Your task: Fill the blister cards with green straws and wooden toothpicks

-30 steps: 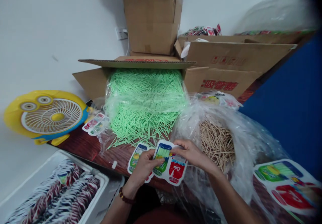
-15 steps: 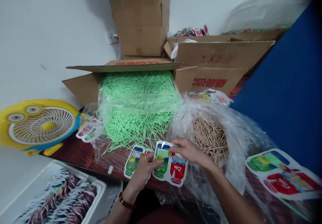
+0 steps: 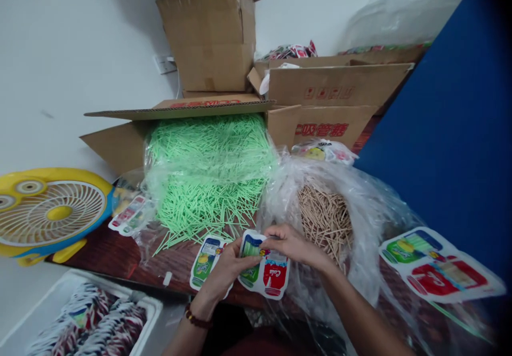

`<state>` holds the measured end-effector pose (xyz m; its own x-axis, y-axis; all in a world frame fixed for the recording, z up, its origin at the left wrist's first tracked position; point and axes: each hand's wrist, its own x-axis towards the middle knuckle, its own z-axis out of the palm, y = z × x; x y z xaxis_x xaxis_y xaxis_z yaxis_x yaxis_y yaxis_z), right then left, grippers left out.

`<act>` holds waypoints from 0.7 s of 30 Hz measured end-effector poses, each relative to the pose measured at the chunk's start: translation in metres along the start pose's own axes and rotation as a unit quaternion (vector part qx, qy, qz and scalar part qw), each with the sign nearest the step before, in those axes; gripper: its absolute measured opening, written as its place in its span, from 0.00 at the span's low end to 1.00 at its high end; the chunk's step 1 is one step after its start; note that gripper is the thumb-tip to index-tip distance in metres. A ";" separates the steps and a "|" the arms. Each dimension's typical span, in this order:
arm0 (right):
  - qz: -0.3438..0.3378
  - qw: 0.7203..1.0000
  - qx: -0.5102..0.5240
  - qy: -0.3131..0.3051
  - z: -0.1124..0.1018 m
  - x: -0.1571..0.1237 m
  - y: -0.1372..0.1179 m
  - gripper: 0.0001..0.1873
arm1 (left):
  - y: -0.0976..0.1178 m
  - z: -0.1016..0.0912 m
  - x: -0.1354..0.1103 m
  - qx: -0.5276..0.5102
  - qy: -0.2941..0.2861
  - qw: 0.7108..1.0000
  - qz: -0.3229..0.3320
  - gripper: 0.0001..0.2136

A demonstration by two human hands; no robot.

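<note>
My left hand [image 3: 224, 270] grips a printed bottle-shaped packet [image 3: 267, 278] with green and red panels, thumb lying across its front. My right hand [image 3: 292, 244] pinches the packet's top edge, fingers closed on it. Under my left hand lies a second printed packet [image 3: 202, 260] on the dark wooden table. Just beyond my hands a heap of green sticks [image 3: 208, 169] spills from clear plastic. A pile of tan sticks [image 3: 326, 220] in a clear bag sits right of my right hand.
A yellow desk fan [image 3: 48, 214] stands at the left. A white tray of striped packets [image 3: 96, 321] sits at the lower left. Cardboard boxes [image 3: 212, 41] are stacked behind. More printed packets [image 3: 436, 265] lie at the right, beside a blue wall [image 3: 452, 126].
The view has drifted, so everything sits further left in the picture. Both hands stay on the packet; the right fingers have worked slightly along its top edge.
</note>
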<state>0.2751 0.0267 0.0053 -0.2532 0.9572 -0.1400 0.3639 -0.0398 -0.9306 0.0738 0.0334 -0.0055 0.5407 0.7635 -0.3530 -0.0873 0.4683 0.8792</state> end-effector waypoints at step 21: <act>0.009 0.996 -0.013 0.093 0.002 -0.046 0.043 0.16 | -0.021 0.030 0.018 0.178 0.007 0.984 -0.008 0.09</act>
<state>0.3005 -0.0198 -0.0286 -0.0768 0.9931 -0.0887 0.3912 -0.0518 -0.9188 0.1100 0.0243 -0.0207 0.5278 0.7643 -0.3705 0.2216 0.2972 0.9288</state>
